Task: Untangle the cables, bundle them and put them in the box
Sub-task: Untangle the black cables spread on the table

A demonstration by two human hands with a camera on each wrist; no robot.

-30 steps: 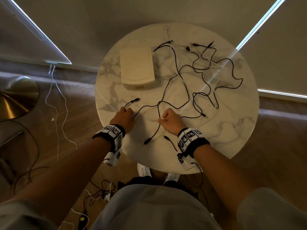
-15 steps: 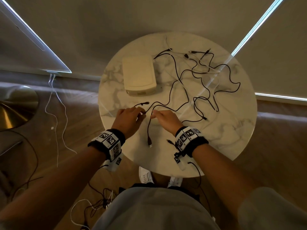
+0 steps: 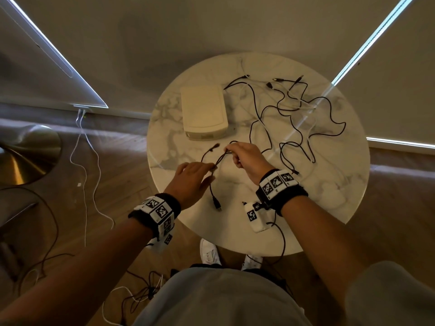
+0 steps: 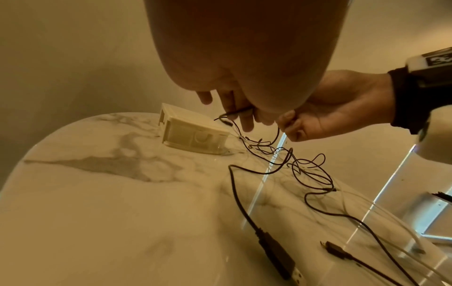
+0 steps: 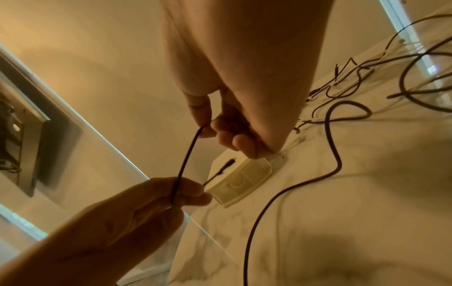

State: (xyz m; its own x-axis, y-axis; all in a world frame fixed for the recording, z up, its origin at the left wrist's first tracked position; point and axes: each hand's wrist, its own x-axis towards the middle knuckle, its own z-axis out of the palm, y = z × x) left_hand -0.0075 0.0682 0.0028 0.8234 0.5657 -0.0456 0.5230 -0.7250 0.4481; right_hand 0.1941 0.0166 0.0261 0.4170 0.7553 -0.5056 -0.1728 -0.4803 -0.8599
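A cream box [image 3: 203, 114] with its lid shut sits at the back left of the round marble table [image 3: 329, 196]. Several black cables [image 3: 294, 114] lie tangled to its right. Both hands are raised just in front of the box. My left hand [image 3: 210, 168] pinches one black cable [image 3: 220, 158], and my right hand [image 3: 231, 152] pinches the same cable a short way further along. In the right wrist view the cable [image 5: 188, 154] runs taut between the two pinches. Its USB plug [image 3: 217, 205] lies below my left hand, near the table's front edge.
A white cable [image 3: 306, 107] is mixed in with the black ones. A second loose plug [image 4: 335, 249] lies near the front edge. On the floor are a brass lamp base [image 3: 26, 156], white cords [image 3: 87, 161] and dark cords [image 3: 141, 292].
Both hands have lifted off the table and come together in front of the box. The black cable has risen with them, and its plug end has slid closer to me.
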